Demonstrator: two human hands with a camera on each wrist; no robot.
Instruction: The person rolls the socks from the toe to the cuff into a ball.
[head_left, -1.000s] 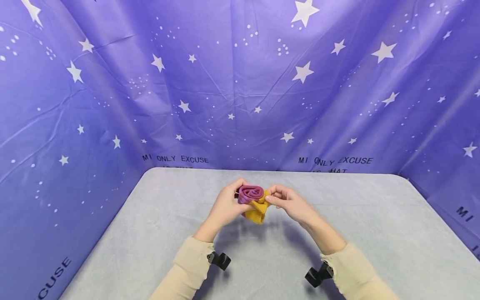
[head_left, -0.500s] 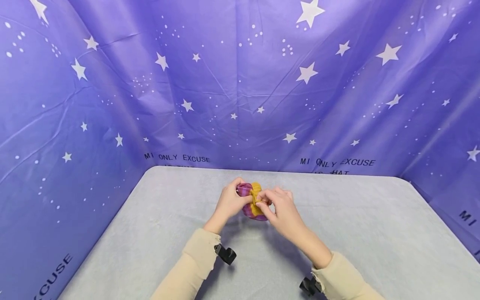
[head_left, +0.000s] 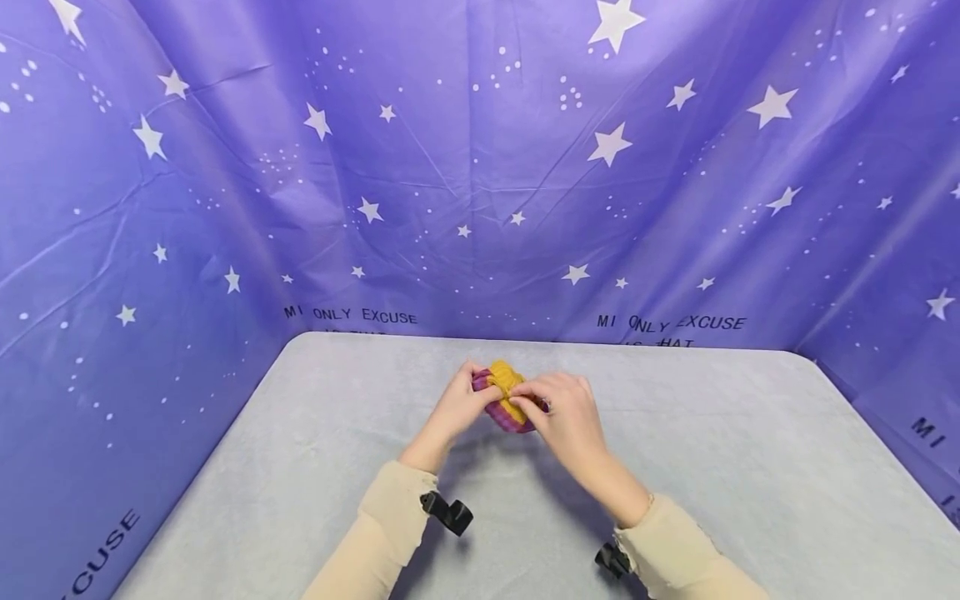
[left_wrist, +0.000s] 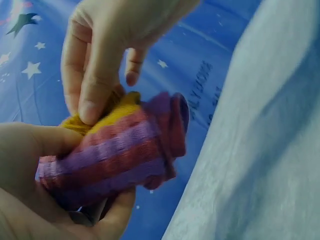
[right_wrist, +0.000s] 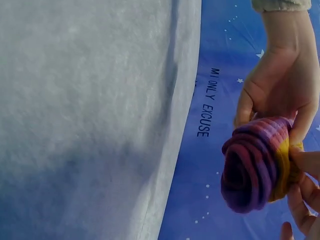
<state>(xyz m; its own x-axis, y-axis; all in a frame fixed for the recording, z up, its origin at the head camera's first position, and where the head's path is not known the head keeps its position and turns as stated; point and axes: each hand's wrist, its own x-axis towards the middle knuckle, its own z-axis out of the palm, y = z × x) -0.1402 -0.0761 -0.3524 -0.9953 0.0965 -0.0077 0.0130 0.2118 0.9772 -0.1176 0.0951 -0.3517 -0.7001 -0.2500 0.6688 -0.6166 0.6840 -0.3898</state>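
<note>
Your left hand (head_left: 454, 407) grips a rolled striped sock (left_wrist: 117, 157); your right hand (head_left: 568, 414) pinches its yellow cuff (head_left: 502, 377). Past the tabletop's far edge (head_left: 675, 353), the backdrop (head_left: 465, 183) reads "MI ONLY EXCUSE".

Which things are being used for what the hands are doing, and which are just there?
Part of the job:
striped knitted roll
its yellow part
left hand, holding the roll
right hand, pinching the yellow part

Just there:
grey table
starry curtain
black wrist gadgets
</note>
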